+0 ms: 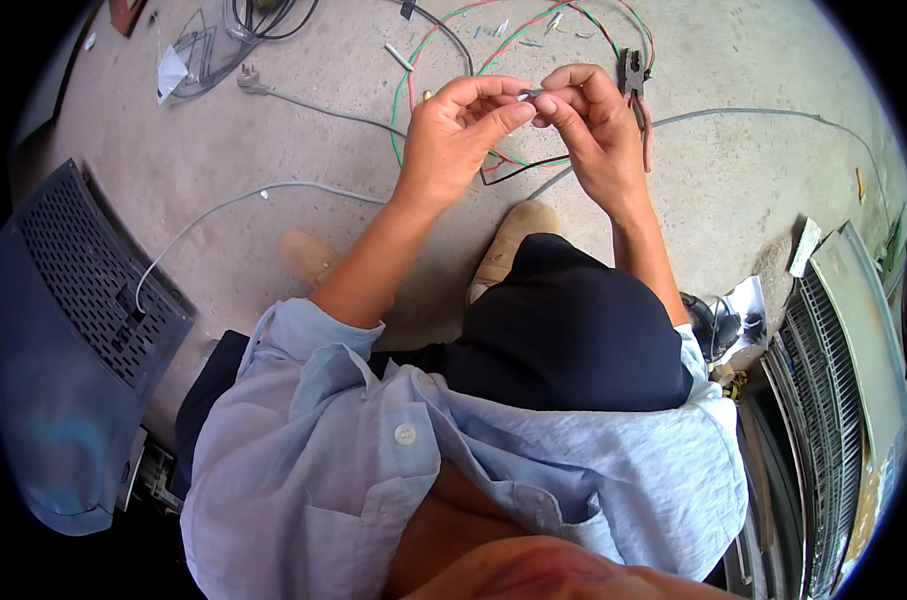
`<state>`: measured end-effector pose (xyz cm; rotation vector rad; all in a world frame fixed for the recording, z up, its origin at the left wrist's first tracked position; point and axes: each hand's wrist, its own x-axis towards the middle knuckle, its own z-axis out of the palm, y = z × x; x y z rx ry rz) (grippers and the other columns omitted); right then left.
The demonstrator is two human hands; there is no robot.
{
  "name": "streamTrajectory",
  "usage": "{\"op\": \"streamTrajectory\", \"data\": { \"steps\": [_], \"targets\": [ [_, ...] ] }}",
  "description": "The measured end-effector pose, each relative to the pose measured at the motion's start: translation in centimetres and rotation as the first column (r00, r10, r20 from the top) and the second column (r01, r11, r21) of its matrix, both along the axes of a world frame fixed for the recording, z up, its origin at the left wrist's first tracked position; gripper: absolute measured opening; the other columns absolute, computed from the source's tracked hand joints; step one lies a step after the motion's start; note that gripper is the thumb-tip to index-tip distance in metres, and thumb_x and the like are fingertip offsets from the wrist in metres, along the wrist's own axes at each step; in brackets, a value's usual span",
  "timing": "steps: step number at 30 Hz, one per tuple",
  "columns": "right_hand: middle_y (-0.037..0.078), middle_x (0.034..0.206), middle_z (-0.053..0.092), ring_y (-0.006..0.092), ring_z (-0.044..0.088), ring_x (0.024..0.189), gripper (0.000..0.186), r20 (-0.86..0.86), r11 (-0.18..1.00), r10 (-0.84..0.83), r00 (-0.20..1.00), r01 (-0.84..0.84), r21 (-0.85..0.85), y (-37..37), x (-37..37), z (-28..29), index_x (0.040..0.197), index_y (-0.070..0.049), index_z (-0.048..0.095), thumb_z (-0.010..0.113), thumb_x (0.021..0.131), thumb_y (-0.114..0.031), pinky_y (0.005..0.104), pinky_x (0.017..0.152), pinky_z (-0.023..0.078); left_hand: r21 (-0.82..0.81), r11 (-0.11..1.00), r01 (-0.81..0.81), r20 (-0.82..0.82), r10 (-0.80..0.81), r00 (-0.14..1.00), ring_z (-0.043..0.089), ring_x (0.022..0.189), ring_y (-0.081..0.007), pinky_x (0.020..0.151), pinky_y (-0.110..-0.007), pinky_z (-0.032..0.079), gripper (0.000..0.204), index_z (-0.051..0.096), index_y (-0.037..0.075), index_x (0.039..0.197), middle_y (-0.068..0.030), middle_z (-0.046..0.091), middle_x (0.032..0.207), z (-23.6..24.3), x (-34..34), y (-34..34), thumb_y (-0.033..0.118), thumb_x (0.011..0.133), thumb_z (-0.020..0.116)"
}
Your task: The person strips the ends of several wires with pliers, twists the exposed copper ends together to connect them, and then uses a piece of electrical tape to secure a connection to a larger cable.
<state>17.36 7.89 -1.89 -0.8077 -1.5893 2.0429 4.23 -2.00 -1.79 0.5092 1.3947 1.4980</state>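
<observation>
With left hand (pixel 452 130) and right hand (pixel 598 128) pinched nearly closed on a likely wire end (pixel 533 94) left of the pliers (pixel 632 76), grip lightly, evenly.

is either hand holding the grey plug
No, the grey plug lies on the floor, well apart from the left hand and the right hand, whose fingertips pinch a small dark piece.

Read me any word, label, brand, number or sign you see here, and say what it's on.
No readable text shows.
Small held piece: too small to tell.
Pliers: any marking is too small.
White piece: no print legible.
Dark perforated casing: no lettering legible.
</observation>
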Motion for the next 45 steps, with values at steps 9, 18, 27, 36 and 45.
{"op": "streamTrajectory", "data": {
  "steps": [9,18,27,36,45],
  "targets": [
    [0.003,0.086,0.062,0.0084,0.058,0.080,0.013,0.135,0.988,0.117,0.984,-0.128,0.080,0.9,0.0,1.1,0.099,0.002,0.058,0.057,0.091,-0.009,0.0221,0.074,0.047,-0.018,0.996,0.085,-0.322,-0.086,0.943,0.059,0.076,-0.0101,0.070,-0.025,0.047,0.017,0.069,0.004,0.089,-0.0025,0.064,0.081,-0.9,-1.7,-0.1,0.017,0.080,0.072],
    [0.005,0.089,0.068,0.0108,0.062,0.081,0.012,0.184,0.922,-0.009,0.983,-0.063,0.381,1.3,-0.5,1.1,0.094,0.000,0.069,0.066,0.083,-0.006,0.0223,0.075,0.050,-0.289,0.924,0.249,-0.598,-0.377,0.707,0.058,0.094,-0.0221,0.082,-0.032,0.046,0.027,0.061,0.003,0.106,-0.0135,0.059,0.102,3.7,-3.4,2.0,0.011,0.081,0.064],
    [0.003,0.080,0.066,0.0165,0.060,0.070,0.008,0.354,0.593,-0.159,0.922,-0.197,0.780,1.4,-0.1,2.0,0.086,-0.008,0.070,0.070,0.079,-0.011,0.0278,0.065,0.047,-0.546,0.597,0.587,-0.380,-0.801,0.462,0.057,0.065,-0.0238,0.067,-0.034,0.047,0.023,0.070,0.007,0.086,-0.0073,0.062,0.070,-5.0,-5.4,-2.1,0.028,0.084,0.062],
    [0.005,0.084,0.069,0.0157,0.064,0.076,0.012,0.384,0.749,-0.102,0.917,-0.184,0.637,1.0,0.7,0.7,0.089,-0.006,0.071,0.070,0.079,-0.013,0.0261,0.070,0.049,-0.644,0.342,0.685,-0.427,-0.903,0.050,0.062,0.088,-0.0264,0.078,-0.039,0.048,0.012,0.073,0.013,0.083,-0.0084,0.068,0.083,-7.1,-5.2,-4.4,0.020,0.074,0.071],
    [0.007,0.086,0.069,0.0170,0.065,0.078,0.015,0.454,0.771,-0.091,0.886,-0.226,0.595,1.1,0.7,0.6,0.092,-0.008,0.071,0.069,0.079,-0.015,0.0277,0.072,0.048,-0.727,0.197,0.658,-0.318,-0.946,-0.068,0.055,0.098,-0.0281,0.082,-0.040,0.046,0.016,0.073,0.014,0.082,-0.0073,0.065,0.087,-6.4,-4.1,-4.2,0.029,0.076,0.070]
  ]
}}
